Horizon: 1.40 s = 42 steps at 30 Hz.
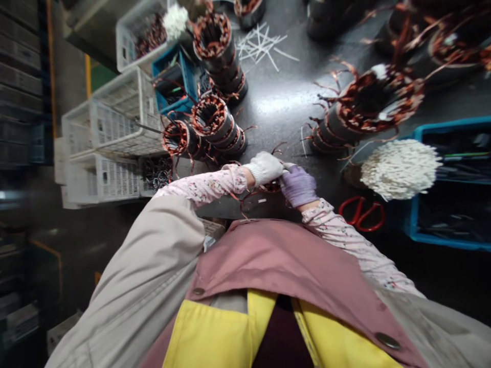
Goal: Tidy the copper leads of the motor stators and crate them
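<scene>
My left hand [264, 167], in a white knit glove, and my right hand [299, 185], in a purple glove, meet just in front of my body. Their fingers are closed and pinched together at the tips; whatever lies between them is too small and covered to name. Under the hands is a copper-wound motor stator [270, 187], largely hidden by the gloves. Loose copper wire leads [245, 197] stick out of it toward my left sleeve. A short white piece of tubing [262, 201] lies on the dark table close to my body.
Several wound stators [230, 134] stand at left; a larger one [337, 125] stands at right. White sleeves [261, 45] lie scattered at the back. At right are a bundle of white sleeves [401, 168], red-handled scissors [360, 214] and a blue bin [414, 220]. White baskets [115, 176] line the left.
</scene>
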Motion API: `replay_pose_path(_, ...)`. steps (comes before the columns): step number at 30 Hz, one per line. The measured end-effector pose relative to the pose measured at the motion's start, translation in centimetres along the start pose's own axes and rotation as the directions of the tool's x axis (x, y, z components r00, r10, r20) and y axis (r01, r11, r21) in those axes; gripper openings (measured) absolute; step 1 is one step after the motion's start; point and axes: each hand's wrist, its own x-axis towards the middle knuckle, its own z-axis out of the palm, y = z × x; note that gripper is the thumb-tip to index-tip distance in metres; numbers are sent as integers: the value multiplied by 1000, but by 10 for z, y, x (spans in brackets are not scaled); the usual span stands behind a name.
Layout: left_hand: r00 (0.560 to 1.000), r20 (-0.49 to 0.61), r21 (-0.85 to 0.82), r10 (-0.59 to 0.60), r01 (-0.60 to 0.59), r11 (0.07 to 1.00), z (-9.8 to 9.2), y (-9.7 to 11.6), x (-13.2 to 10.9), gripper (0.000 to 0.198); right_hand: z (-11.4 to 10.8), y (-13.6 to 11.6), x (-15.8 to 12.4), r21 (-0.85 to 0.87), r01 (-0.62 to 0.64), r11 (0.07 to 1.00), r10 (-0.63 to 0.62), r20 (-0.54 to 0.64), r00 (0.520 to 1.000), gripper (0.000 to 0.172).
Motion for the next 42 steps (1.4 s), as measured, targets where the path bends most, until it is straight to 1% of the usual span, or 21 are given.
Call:
replay_pose_path(2,998,40,-133,42,-36,991,0,-4,9,17,0,0,1,-16,-7,1000,7,0,1000,44)
replay_pose_path(4,991,45,-416,125,-95,904,4,-6,7,18,-1,0,3,-14,-23,1000,23,16,1000,44)
replay_pose_path(6,985,5,-700,172,-119,704,11,-8,-3,24,-2,3,3,10,-30,999,30,43,999,44)
replay_pose_path(8,991,-105,-844,77,-130,520,17,-14,-18,25,-4,7,0,36,-25,999,24,49,999,43)
replay_pose_path(9,985,-166,-876,-41,-129,465,19,-19,-26,26,-6,8,-3,47,-8,999,6,30,1000,43)
replay_pose_path(11,921,-220,-910,-322,-75,407,22,-33,-37,28,-12,8,-9,48,44,998,-43,-26,999,43)
replay_pose_path(12,887,-208,-916,-412,-29,401,26,-40,-40,28,-15,5,-11,41,73,997,-71,-31,997,44)
replay_pose_path(13,873,-194,-911,-448,9,412,30,-46,-42,27,-19,1,-12,26,97,995,-97,7,995,43)
replay_pose_path(16,910,-198,-863,-365,15,505,52,-51,-39,26,-27,-23,-9,-80,123,989,-96,282,955,38)
replay_pose_path(18,918,-225,-850,-326,-22,526,66,-46,-34,29,-29,-39,-4,-170,156,973,-76,402,912,39)
replay_pose_path(20,914,-247,-859,-323,-53,509,75,-40,-28,33,-29,-48,1,-236,204,950,-86,431,898,42)
replay_pose_path(23,912,-269,-875,-310,-97,475,77,-37,-23,33,-27,-43,5,-282,316,906,-148,487,861,46)
replay_pose_path(27,921,-215,-938,-326,-101,333,73,-37,-19,30,-30,-32,9,-332,459,824,-230,544,807,51)
replay_pose_path(30,924,-168,-966,-344,-86,242,71,-34,-17,29,-31,-37,14,-335,532,778,-282,570,772,48)
replay_pose_path(31,921,-164,-970,-354,-85,230,71,-33,-16,28,-30,-40,16,-332,527,782,-284,563,776,47)
replay_pose_path(33,913,-172,-970,-371,-91,226,72,-31,-13,27,-23,-41,20,-341,426,838,-228,491,841,45)
replay_pose_path(35,905,-201,-959,-375,-105,261,74,-32,-11,27,-11,-35,25,-313,234,921,-117,350,929,39)
replay_pose_path(37,904,-230,-938,-360,-108,329,75,-34,-12,27,0,-20,27,-186,48,981,-13,182,983,33)
replay_pose_path(39,907,-265,-894,-328,-103,437,75,-37,-19,30,5,-2,26,18,-58,998,58,-8,998,30)
replay_pose_path(40,909,-292,-852,-299,-105,512,74,-39,-24,31,5,6,22,106,-71,992,83,-111,990,31)
replay_pose_path(42,912,-361,-704,-193,-131,698,69,-39,-38,33,0,16,11,162,-16,987,57,-253,966,32)
